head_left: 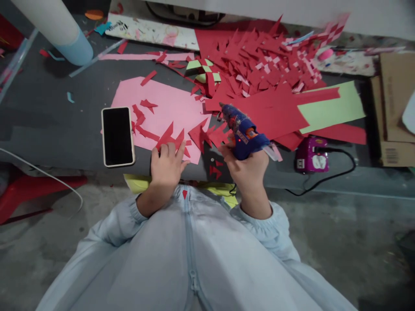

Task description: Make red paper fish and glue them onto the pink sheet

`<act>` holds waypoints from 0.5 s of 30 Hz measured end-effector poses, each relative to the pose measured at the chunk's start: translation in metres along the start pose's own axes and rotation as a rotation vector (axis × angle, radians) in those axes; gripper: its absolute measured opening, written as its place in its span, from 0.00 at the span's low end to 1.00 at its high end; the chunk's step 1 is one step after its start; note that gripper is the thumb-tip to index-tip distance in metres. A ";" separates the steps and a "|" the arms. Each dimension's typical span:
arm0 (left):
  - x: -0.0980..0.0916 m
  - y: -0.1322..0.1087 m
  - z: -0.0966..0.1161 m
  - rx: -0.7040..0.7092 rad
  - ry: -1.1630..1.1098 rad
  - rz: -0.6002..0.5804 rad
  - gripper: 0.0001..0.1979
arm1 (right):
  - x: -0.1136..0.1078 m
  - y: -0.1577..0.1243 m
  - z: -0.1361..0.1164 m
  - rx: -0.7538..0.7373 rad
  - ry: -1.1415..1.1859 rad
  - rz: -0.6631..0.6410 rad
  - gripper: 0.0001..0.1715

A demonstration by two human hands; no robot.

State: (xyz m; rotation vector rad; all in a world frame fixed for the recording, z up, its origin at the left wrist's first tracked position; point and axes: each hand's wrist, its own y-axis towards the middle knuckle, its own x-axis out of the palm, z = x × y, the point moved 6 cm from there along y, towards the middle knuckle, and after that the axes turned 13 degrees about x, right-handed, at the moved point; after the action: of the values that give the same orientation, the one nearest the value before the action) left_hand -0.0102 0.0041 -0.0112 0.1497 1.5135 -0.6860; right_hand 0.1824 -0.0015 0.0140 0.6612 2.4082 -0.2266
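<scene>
Gripping the blue glue gun [244, 131] in your right hand [249, 170], you have your fingers wrapped about its handle and the back of your wrist turned up. That forearm comes in from below, its light blue sleeve [270, 226] gathered at the wrist, and the hand sits just in front of the table [81, 125] edge. The gun is tilted, its nozzle aimed away from you and to the left, over the cut paper; a small red light shows on its side, and a translucent glue stick [271, 152] juts from the rear.

Your left hand [166, 168] lies palm down at the near edge of the pink sheet [175, 101], fingers stretched forward and slightly bent, thumb set out to the right with a gap beside the forefinger. Its fingertips touch the pointed red pieces [170, 131] lying on that sheet; whether anything is pinched beneath them, you cannot tell from above. Your two hands are apart, with more red scraps [215, 169] on the table between them. The phone [118, 137] lies left of your left hand, and the purple box [313, 157] sits right of your right hand.
</scene>
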 end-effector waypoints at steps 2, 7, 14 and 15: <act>-0.001 0.000 0.002 0.005 0.018 -0.027 0.32 | -0.004 0.001 0.004 0.009 0.016 -0.006 0.13; -0.005 0.000 0.004 -0.068 0.020 -0.010 0.39 | -0.017 0.002 0.012 -0.008 0.031 0.000 0.13; -0.009 0.003 0.011 -0.084 0.064 -0.068 0.32 | -0.030 0.005 0.026 -0.025 0.002 0.015 0.15; -0.010 0.002 0.012 -0.076 0.076 -0.071 0.32 | -0.032 0.005 0.029 -0.020 0.002 0.019 0.16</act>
State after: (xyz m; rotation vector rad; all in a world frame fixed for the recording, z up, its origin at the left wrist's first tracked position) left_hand 0.0021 0.0028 -0.0010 0.0651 1.6222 -0.6847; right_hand 0.2216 -0.0189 0.0108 0.6752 2.4015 -0.1937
